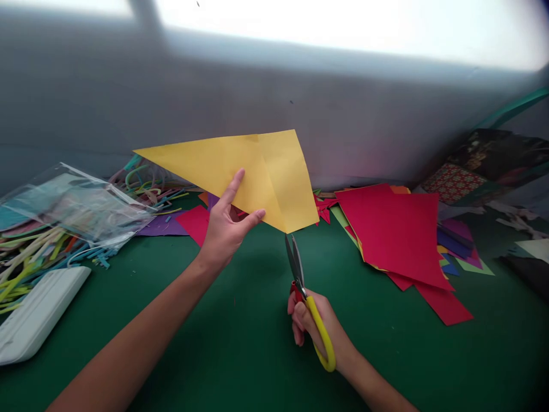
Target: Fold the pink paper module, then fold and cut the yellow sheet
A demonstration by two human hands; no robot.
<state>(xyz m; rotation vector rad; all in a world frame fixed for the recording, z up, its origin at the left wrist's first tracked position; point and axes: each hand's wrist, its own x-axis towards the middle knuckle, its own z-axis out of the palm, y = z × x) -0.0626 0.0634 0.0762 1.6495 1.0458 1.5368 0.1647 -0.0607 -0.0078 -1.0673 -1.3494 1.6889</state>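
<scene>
A yellow sheet of paper (244, 166), creased down its right part, is held up above the table by my left hand (227, 223). Its thumb and index finger lie on the near face; the other fingers are mostly hidden behind the sheet. My right hand (315, 320) grips scissors (321, 337) with a yellow handle and a small red part by the pivot. The blades point up and stand slightly apart, their tips right by the paper's lowest corner. Whether they touch the paper I cannot tell.
Red paper sheets (394, 229) lie stacked on the green table (240, 355) at right. Colourful pipe cleaners (34, 252), a clear plastic bag (86, 200) and a white plastic device (43, 315) are at left. A patterned box (454, 183) stands far right, before a pale wall.
</scene>
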